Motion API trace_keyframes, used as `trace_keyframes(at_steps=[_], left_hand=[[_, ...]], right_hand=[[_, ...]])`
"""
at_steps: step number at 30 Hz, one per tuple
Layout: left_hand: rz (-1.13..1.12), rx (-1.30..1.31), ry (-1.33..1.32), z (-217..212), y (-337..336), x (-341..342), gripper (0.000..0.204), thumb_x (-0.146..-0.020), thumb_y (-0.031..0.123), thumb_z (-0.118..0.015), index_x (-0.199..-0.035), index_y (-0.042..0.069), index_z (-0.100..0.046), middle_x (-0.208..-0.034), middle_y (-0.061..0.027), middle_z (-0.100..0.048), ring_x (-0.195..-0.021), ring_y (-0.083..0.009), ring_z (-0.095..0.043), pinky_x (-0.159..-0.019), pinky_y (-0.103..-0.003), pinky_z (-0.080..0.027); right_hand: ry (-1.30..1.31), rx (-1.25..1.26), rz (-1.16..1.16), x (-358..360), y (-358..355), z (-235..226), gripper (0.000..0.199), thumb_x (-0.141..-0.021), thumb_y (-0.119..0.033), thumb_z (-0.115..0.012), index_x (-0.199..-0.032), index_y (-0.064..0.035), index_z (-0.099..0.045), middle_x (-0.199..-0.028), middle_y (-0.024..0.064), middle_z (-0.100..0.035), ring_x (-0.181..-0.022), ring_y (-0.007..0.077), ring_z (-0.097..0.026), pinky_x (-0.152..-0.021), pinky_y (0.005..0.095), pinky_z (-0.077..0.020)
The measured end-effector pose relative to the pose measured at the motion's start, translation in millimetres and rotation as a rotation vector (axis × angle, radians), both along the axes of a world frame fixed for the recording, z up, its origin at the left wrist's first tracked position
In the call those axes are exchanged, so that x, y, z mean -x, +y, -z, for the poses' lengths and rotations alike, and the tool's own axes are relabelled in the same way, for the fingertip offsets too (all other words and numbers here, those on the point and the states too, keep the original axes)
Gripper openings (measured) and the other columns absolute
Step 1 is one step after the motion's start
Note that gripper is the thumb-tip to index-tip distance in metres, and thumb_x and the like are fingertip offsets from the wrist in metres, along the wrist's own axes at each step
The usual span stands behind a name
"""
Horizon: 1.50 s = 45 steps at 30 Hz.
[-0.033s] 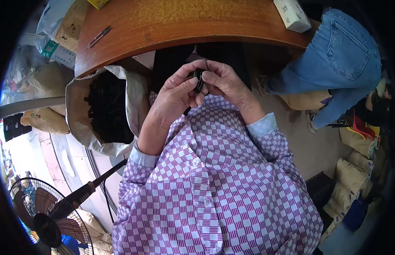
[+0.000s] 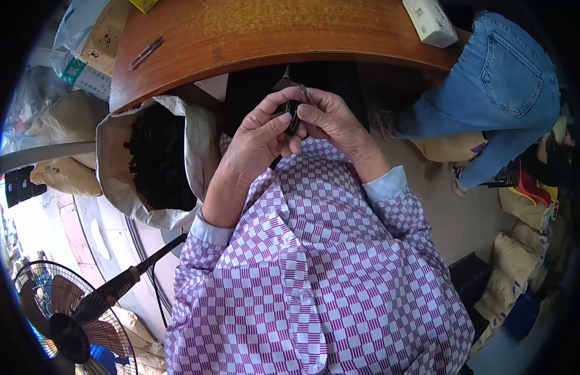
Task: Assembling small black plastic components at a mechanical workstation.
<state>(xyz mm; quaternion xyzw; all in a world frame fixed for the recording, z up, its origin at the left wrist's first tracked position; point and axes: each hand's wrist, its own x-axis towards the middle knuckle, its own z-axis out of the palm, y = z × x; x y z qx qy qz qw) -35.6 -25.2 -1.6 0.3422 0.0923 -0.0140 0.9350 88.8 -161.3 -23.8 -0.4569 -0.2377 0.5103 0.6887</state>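
My left hand (image 2: 255, 147) and my right hand (image 2: 337, 125) meet in front of my chest, just below the table's edge. Between the fingertips of both they pinch a small black part (image 2: 292, 117). A thin grey metal sliver (image 2: 305, 94) sticks up from the fingers of my right hand, next to the part. Both arms are in a purple and white checked shirt. Most of the part is hidden by my thumbs.
An open sack (image 2: 115, 187) full of small black pieces stands at my left. The curved wooden table (image 2: 271, 31) carries small snips (image 2: 145, 53) and a white box (image 2: 430, 22). A person in jeans (image 2: 496, 81) stands at right. A fan (image 2: 59, 319) is at lower left.
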Motion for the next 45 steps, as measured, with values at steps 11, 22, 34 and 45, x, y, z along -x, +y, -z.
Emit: trace_keyframes(at_steps=[11,22,34,45], left_hand=[[-0.249,-0.849,0.003,10,1,-2,0.036,-0.092,0.000,-0.047,-0.129,0.002,-0.047,-0.101,-0.0065,-0.061,-0.090,-0.0107,-0.061,-0.074,-0.022,-0.051],[-0.473,-0.779,-0.032,24,5,-2,0.033,-0.093,0.001,-0.051,-0.126,0.005,-0.052,-0.095,-0.0054,-0.061,-0.085,-0.0080,-0.058,-0.074,-0.022,-0.050],[-0.715,-1.189,-0.028,19,9,5,0.036,-0.087,-0.008,-0.050,-0.120,0.003,-0.056,-0.092,-0.0116,-0.064,-0.077,-0.0113,-0.061,-0.068,-0.024,-0.049],[-0.788,-1.530,0.511,13,128,84,0.034,-0.088,0.003,-0.055,-0.122,0.008,-0.054,-0.095,-0.0074,-0.063,-0.086,-0.0161,-0.061,-0.078,-0.028,-0.049]], right_hand=[[-0.421,0.134,0.208,17,17,-23,0.029,-0.094,-0.030,-0.056,-0.102,-0.0030,-0.060,-0.070,-0.0039,-0.051,-0.058,0.0020,-0.044,-0.050,0.0165,-0.0356],[-0.152,0.152,0.210,42,38,-28,0.033,-0.099,-0.028,-0.045,-0.124,-0.0060,-0.048,-0.065,-0.0072,-0.043,-0.050,-0.0004,-0.037,-0.042,0.0145,-0.0273],[0.003,0.245,0.063,37,55,-32,0.022,-0.099,-0.019,-0.045,-0.120,-0.0157,-0.051,-0.061,-0.0071,-0.040,-0.047,0.0010,-0.035,-0.038,0.0175,-0.0240],[-1.320,0.579,0.475,-162,59,-28,0.040,-0.084,-0.032,-0.066,-0.113,-0.0059,-0.060,-0.086,0.0110,-0.067,-0.074,0.0162,-0.063,-0.064,0.0295,-0.0488]])
